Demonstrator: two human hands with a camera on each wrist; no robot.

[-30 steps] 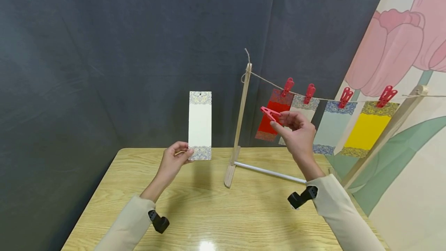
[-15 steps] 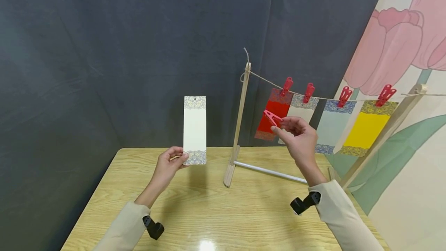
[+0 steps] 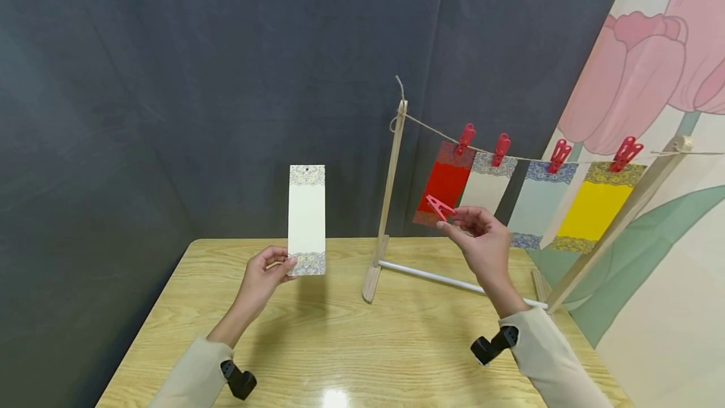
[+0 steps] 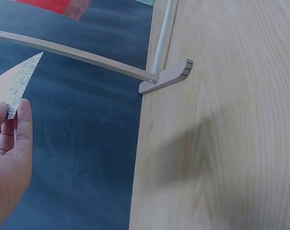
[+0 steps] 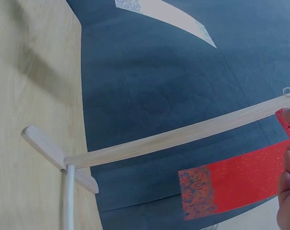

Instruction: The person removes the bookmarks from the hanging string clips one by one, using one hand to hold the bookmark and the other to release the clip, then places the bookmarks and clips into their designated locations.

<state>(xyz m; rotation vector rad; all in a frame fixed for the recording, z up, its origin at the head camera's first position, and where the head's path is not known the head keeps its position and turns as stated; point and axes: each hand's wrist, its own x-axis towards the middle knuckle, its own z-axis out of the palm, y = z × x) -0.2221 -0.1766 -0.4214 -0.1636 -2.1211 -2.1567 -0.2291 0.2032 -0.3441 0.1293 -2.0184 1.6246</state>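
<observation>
Left of centre, above the bench point(image 3: 351, 357), left hand point(image 3: 262, 279) pinching card point(image 3: 306, 219) by its bottom edge, upright for hanging; right of centre, right hand point(image 3: 481, 241) fingers nipping red clip point(image 3: 439, 207), free beside the red card point(image 3: 445, 184) on the string point(image 3: 430, 128).

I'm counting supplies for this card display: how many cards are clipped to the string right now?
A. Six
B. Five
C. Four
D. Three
C. Four cards hang from the string, each under its own red clip: the red card, the white card, the pale blue card and the yellow card; the cream card is in the left hand and the loose red clip in the right hand.
</observation>
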